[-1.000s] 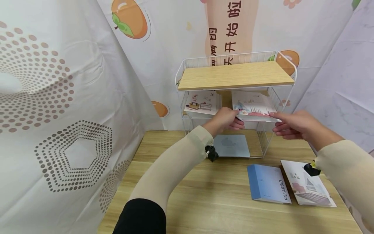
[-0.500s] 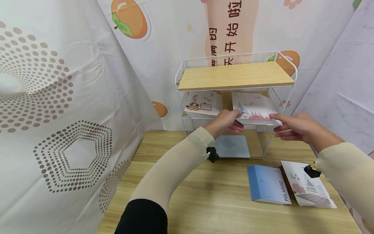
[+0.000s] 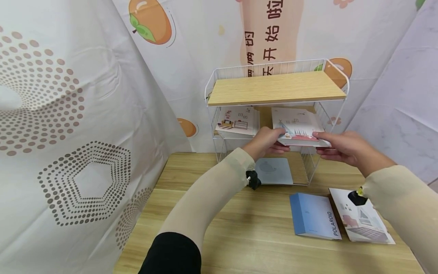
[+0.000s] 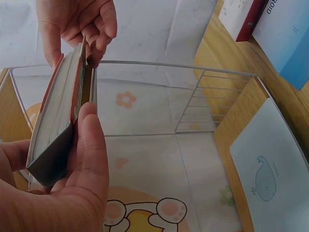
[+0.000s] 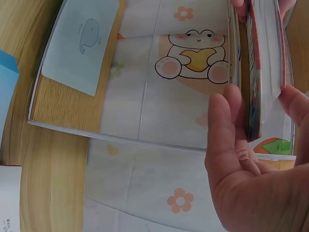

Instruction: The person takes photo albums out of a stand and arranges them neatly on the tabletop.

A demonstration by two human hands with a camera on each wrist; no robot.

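A thick book (image 3: 297, 123) with a white cover and pink-red drawings lies at the right of the rack's middle shelf, its near edge jutting past the shelf front. My left hand (image 3: 265, 142) grips its near left corner, thumb on top and fingers underneath. At the near right corner my right hand (image 3: 345, 148) holds it the same way. In the left wrist view the book (image 4: 58, 111) shows pale page edges between its covers. Fingers of both hands are also around the book (image 5: 268, 58) in the right wrist view.
A white wire rack (image 3: 277, 89) with wooden shelves stands against the printed cloth. Another white book stack (image 3: 237, 118) is on the middle shelf's left. A pale blue whale-cover book (image 3: 273, 171) lies below. On the table are a blue POLAROID book (image 3: 315, 215) and a white illustrated book (image 3: 362, 219).
The book's near edge has come forward slightly over the shelf front. My right hand has shifted a little left, my left hand a little right; both kept their hold.
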